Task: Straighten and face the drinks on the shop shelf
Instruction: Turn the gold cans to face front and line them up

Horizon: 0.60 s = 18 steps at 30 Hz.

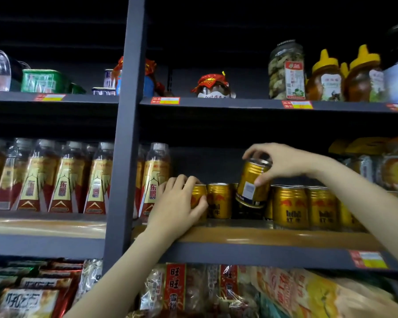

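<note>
A row of gold drink cans stands on the middle shelf (262, 236). My left hand (179, 201) grips the leftmost gold can (197, 196), which stands upright on the shelf. My right hand (283, 162) holds another gold can (253, 182) by its top, lifted above the row and tilted, its white barcode patch turned toward me. Under it is a dark gap in the row. An upright can (218, 200) stands between the two hands with its red logo facing out. More cans (290, 207) stand to the right of the gap, logos forward.
Tall drink bottles (154, 180) with red and gold labels fill the shelf to the left, past a grey upright post (126, 134). Jars and honey bottles (324, 79) stand on the shelf above. Snack bags (175, 288) lie on the shelf below.
</note>
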Each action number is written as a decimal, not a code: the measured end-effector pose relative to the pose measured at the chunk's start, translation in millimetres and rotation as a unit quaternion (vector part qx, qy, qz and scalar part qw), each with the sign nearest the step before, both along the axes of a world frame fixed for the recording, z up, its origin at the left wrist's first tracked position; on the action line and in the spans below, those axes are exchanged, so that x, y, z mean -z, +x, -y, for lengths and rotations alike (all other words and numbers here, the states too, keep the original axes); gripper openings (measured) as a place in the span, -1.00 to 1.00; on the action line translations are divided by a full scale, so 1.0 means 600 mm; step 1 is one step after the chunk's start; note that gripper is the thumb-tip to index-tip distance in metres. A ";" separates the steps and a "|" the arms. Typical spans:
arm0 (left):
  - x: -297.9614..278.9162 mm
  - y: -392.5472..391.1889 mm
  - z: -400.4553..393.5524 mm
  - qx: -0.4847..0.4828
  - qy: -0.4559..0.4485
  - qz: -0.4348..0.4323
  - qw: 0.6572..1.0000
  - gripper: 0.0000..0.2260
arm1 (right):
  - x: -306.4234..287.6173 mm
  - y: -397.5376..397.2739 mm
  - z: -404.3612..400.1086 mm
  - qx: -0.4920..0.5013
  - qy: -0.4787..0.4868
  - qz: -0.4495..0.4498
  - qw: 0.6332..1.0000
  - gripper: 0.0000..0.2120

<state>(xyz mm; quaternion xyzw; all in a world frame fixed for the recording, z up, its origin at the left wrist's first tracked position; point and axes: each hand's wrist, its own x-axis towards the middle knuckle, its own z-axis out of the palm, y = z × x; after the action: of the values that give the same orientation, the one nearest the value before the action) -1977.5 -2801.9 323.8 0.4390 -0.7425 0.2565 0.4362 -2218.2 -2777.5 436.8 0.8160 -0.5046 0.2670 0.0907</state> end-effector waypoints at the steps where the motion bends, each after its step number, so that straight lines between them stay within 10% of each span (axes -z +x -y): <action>1: 0.000 0.000 0.000 0.009 -0.014 -0.005 1.000 -0.52 | 0.002 -0.011 -0.026 -0.033 0.012 0.044 0.998 -0.48; 7: -0.006 -0.033 -0.055 0.203 -0.015 -0.120 0.972 -0.56 | 0.033 -0.056 -0.097 -0.233 0.135 0.272 0.924 -0.43; 14: -0.003 -0.083 -0.116 0.463 0.313 -0.277 0.782 -0.45 | 0.051 -0.013 -0.116 -0.252 0.098 0.245 0.931 -0.42; 18: 0.015 -0.063 -0.109 0.462 0.271 -0.279 0.797 -0.53 | 0.075 -0.003 -0.124 -0.188 0.042 0.196 0.961 -0.45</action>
<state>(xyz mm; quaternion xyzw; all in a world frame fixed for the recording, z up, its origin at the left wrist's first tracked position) -2015.6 -2736.4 314.9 0.1963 -0.7424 -0.3205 0.5546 -2220.2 -2703.1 392.0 0.8310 -0.3602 0.4129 -0.0960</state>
